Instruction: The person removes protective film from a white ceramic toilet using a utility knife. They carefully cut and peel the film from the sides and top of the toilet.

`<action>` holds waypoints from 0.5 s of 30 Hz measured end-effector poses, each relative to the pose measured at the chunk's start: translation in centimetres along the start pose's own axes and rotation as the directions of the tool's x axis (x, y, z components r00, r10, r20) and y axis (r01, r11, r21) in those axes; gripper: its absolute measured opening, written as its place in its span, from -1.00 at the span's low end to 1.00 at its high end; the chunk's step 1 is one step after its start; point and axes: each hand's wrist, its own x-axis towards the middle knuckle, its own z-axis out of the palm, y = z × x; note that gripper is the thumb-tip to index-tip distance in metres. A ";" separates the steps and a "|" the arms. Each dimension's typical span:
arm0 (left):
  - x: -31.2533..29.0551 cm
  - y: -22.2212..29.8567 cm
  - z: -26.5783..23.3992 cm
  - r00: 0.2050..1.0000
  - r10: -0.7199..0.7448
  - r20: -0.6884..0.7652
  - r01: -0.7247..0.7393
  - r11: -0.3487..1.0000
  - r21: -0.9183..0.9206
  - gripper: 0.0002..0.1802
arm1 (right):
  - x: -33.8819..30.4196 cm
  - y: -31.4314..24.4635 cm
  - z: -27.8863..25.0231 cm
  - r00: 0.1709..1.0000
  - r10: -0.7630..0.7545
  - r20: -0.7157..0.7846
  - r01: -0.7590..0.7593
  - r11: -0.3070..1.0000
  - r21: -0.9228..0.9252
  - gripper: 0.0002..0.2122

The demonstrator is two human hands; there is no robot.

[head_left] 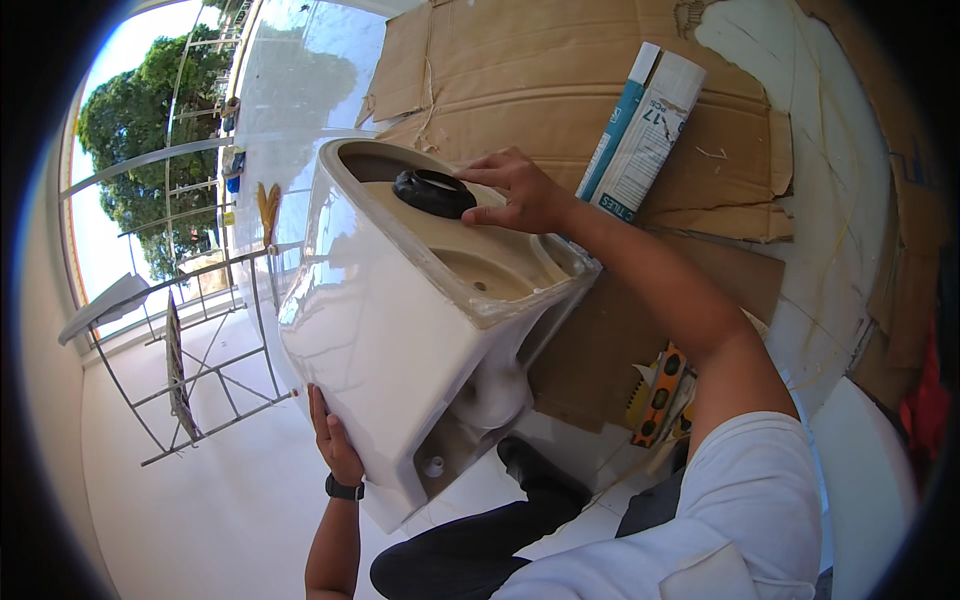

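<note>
A white ceramic toilet (370, 310) is tipped over in front of me, its unglazed beige underside facing up. White residue lines the rim of that underside. On it sits a thick black rubber ring (420, 197). My right hand (520, 192) grips the ring's right edge, thumb on the near side and fingers on the far side. Lower left, my left hand (336, 440) lies flat against the toilet's glossy side, fingers stretched out and a dark watch on the wrist. The curved trapway (492, 398) shows in the opening near my leg.
Flattened cardboard (520, 80) covers the floor beyond the toilet, with a white and teal tile box (645, 130) on it. An orange spirit level (658, 397) lies near my right elbow. To the left are metal scaffolding (215, 380) and a large window opening onto a tree.
</note>
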 end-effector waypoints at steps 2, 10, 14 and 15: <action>0.0 0.1 0.1 1.000 -0.020 -0.004 0.019 0.998 -0.062 -0.32 | -0.1 0.2 0.4 0.999 -0.054 -0.002 0.054 0.999 0.003 -0.59; 0.1 1.0 0.2 1.000 -0.004 0.011 0.003 0.999 0.042 -0.32 | 0.8 0.5 1.6 1.000 0.005 0.000 -0.005 1.000 0.015 -0.64; 0.1 1.1 0.2 1.000 -0.013 0.011 0.013 0.999 0.042 -0.33 | 1.9 0.8 0.8 0.991 0.069 0.115 -0.067 0.998 -0.020 -0.64; 0.0 1.1 0.1 1.000 -0.016 0.010 0.016 0.999 0.046 -0.33 | 2.3 1.0 0.5 0.976 0.099 0.195 -0.115 0.991 0.073 -0.63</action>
